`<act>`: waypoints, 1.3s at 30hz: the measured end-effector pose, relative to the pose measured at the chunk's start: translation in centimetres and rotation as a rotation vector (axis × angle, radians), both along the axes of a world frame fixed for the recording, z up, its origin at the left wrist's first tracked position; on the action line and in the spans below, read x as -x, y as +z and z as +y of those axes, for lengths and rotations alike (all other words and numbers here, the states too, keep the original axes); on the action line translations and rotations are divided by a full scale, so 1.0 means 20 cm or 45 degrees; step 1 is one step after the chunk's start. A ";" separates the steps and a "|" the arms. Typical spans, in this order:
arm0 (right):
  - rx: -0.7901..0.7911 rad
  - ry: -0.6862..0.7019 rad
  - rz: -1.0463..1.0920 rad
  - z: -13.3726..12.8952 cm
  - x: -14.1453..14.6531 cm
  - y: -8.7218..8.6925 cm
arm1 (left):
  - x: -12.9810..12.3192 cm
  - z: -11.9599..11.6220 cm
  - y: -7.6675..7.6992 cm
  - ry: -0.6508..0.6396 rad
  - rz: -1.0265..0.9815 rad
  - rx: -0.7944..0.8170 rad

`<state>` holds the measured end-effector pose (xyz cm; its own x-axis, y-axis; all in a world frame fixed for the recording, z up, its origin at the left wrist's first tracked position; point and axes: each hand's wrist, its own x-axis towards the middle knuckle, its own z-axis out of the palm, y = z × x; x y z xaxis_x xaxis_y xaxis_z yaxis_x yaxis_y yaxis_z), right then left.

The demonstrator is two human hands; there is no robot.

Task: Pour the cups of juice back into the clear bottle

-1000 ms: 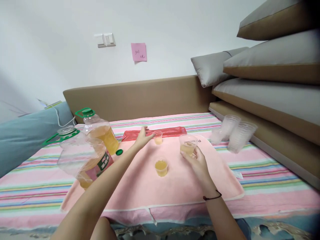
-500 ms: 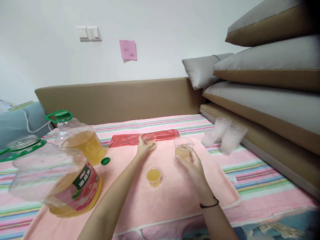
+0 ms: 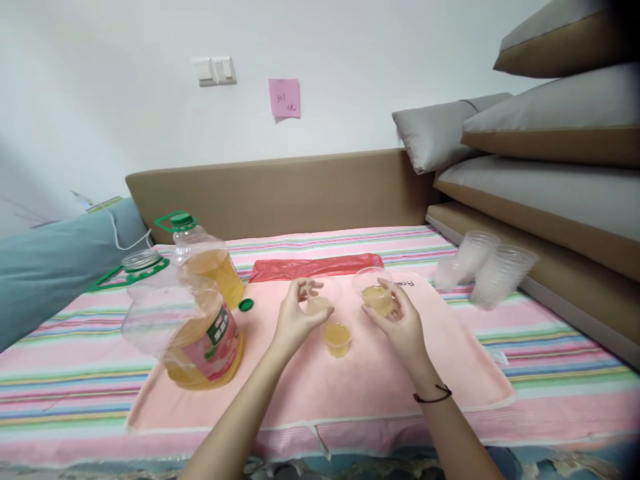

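Note:
My left hand is wrapped round a clear plastic cup with a little pale yellow liquid in it. To its right, my right hand holds another clear cup of yellow liquid by its side, thumb in front. A third cup with yellow liquid stands on the pink cloth, just below and between both hands. At the left are an uncapped large bottle of yellow drink with a pink label and a capped one behind it.
A green cap lies beside the bottles. Behind the cups is a red plastic bag. Two stacks of clear cups lean at the right, near piled grey and brown cushions. A blue pillow is at the far left.
Both hands have drawn closer together over the cloth, each still with its cup; the left cup has come nearer the standing one. The camera view has turned left.

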<state>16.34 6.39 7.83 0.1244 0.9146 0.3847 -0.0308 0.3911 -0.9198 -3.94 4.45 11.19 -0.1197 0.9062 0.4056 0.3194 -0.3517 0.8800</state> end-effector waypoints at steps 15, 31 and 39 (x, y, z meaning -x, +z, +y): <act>-0.424 0.013 -0.484 -0.07 0.11 0.03 | 0.04 -0.29 -0.15 0.029 0.016 -0.014; -0.589 -0.018 -0.714 -0.08 0.09 0.01 | 0.04 -0.31 -0.18 -0.044 0.047 0.040; -0.765 -0.092 -0.832 -0.10 0.08 0.04 | 0.03 -0.32 -0.19 -0.058 0.053 0.071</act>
